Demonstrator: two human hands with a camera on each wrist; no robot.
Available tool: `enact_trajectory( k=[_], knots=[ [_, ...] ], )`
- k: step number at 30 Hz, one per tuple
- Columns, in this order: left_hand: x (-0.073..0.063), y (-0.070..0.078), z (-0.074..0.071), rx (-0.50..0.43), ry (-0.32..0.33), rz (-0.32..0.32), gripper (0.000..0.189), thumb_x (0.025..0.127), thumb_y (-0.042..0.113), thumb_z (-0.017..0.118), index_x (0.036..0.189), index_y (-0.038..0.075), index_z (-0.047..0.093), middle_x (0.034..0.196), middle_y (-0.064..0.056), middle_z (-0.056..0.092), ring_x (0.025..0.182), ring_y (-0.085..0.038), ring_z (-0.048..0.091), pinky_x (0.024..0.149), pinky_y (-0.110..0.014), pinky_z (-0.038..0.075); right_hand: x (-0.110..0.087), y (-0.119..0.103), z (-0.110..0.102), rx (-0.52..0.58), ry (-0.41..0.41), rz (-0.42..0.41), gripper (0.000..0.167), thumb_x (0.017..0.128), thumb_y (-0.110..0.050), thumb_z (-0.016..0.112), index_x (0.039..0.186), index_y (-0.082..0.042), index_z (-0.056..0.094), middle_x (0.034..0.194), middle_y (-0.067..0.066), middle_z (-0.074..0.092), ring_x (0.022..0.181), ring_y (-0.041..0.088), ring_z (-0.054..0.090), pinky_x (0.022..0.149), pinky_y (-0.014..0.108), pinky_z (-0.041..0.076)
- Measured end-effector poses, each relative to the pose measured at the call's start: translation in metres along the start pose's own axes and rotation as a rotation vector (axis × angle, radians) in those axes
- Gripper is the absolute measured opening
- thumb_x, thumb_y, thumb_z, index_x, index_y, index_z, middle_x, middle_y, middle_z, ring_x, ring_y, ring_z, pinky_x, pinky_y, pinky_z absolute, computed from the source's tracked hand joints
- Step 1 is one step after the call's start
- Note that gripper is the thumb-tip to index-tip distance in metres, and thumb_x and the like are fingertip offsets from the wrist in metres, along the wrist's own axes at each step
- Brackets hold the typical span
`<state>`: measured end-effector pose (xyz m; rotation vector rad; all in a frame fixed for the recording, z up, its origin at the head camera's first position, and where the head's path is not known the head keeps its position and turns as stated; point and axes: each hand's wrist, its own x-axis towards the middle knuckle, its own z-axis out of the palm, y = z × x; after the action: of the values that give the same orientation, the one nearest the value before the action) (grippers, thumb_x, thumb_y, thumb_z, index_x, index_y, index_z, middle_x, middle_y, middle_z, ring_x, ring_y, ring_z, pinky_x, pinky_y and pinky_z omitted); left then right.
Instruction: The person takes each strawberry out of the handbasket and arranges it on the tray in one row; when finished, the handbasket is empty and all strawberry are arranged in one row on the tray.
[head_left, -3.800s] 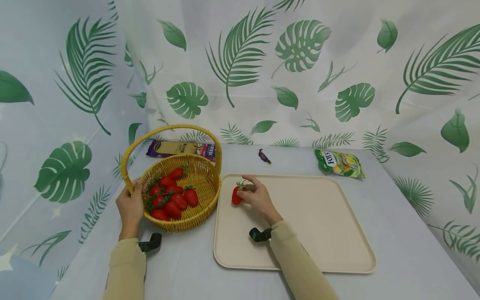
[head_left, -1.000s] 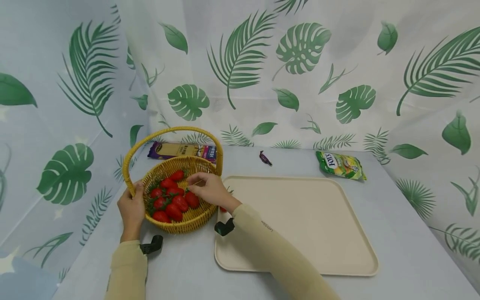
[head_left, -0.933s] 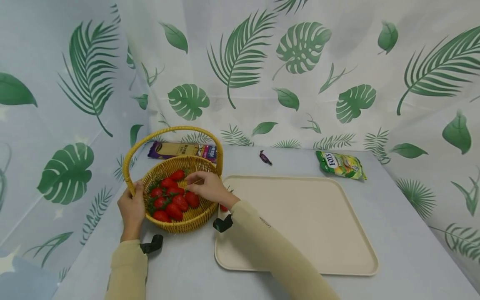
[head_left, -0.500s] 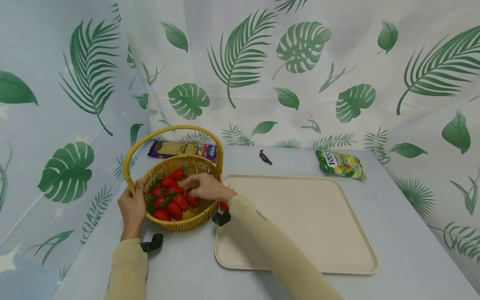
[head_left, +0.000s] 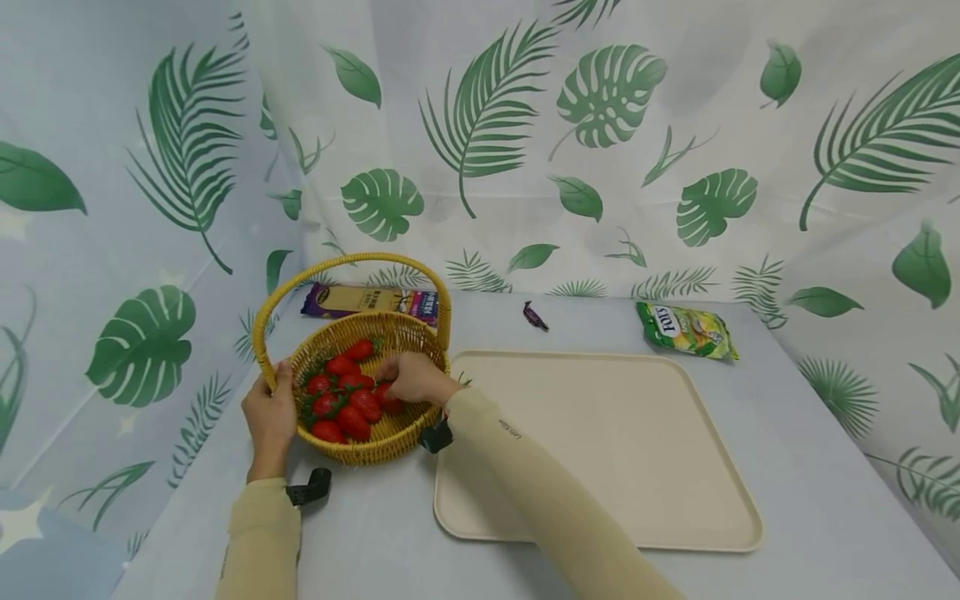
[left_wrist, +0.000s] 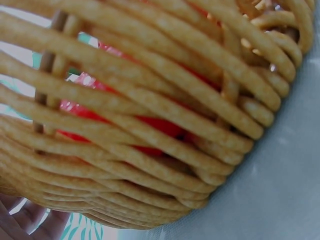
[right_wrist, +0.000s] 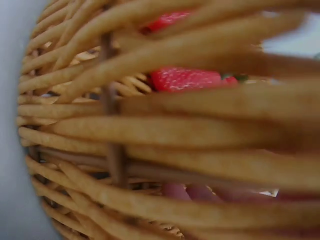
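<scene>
Our left hand point(head_left: 270, 412) grips the basket point(head_left: 367, 452) near the left edge of the bench point(head_left: 367, 533). Inside it, our right hand point(head_left: 414, 380) is at a strawberry point(head_left: 391, 403); we cannot tell whether it pinches.

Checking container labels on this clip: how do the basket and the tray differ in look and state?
The basket is yellow, woven and round; the tray is beige, smooth and rectangular with rounded corners. The basket has a tall arched handle, while the tray has only a low rim. The left hand grips the basket at its side; neither hand grips the tray. Both are open on top.
</scene>
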<state>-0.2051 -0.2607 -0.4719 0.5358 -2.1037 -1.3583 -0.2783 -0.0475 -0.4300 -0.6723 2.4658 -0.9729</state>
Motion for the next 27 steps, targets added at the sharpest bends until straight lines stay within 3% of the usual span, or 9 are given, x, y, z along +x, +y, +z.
enact_trajectory(
  k=[4,9,18,24,27],
  knots=[
    [0.000,0.000,0.001,-0.002,0.000,-0.011,0.056,0.100,0.052,0.045,0.093,0.000,0.064,0.078,-0.006,0.053,0.067,-0.018,0.041,0.066,-0.032,0.032,0.001,-0.001,0.002,-0.098,-0.017,-0.001,0.027,0.082,-0.005,0.075,0.108,-0.012,0.073,0.116,0.002,0.069,0.110,0.014,0.060,0.087,0.024,0.047],
    [0.000,0.000,0.001,0.000,0.000,-0.011,0.058,0.100,0.053,0.044,0.093,0.000,0.064,0.079,-0.007,0.054,0.068,-0.019,0.042,0.067,-0.032,0.033,0.003,0.001,0.005,-0.112,-0.051,-0.010,0.029,0.080,-0.006,0.078,0.108,-0.014,0.074,0.116,-0.001,0.069,0.101,0.011,0.057,0.080,0.021,0.046],
    [0.000,0.001,0.001,0.016,-0.005,-0.012,0.056,0.100,0.052,0.044,0.091,0.000,0.064,0.073,-0.003,0.051,0.063,-0.018,0.040,0.061,-0.031,0.032,0.006,0.005,0.008,-0.151,-0.080,-0.056,0.033,0.078,-0.006,0.079,0.110,-0.014,0.073,0.098,-0.003,0.064,0.080,0.011,0.050,0.065,0.019,0.044],
    [0.000,0.002,-0.001,0.023,-0.015,-0.008,0.057,0.100,0.054,0.044,0.091,0.002,0.065,0.071,-0.002,0.051,0.059,-0.017,0.040,0.058,-0.030,0.032,-0.001,0.000,0.007,-0.182,-0.035,-0.117,0.035,0.078,-0.001,0.075,0.109,-0.017,0.073,0.095,-0.002,0.064,0.079,0.011,0.048,0.063,0.020,0.039],
    [0.000,0.002,-0.003,0.027,-0.005,0.003,0.056,0.100,0.052,0.045,0.090,0.002,0.066,0.073,-0.005,0.053,0.061,-0.017,0.041,0.061,-0.030,0.033,-0.005,-0.003,0.005,-0.147,-0.001,-0.140,0.033,0.080,-0.001,0.072,0.109,-0.018,0.073,0.097,-0.001,0.064,0.078,0.012,0.048,0.061,0.020,0.038]
  ],
)
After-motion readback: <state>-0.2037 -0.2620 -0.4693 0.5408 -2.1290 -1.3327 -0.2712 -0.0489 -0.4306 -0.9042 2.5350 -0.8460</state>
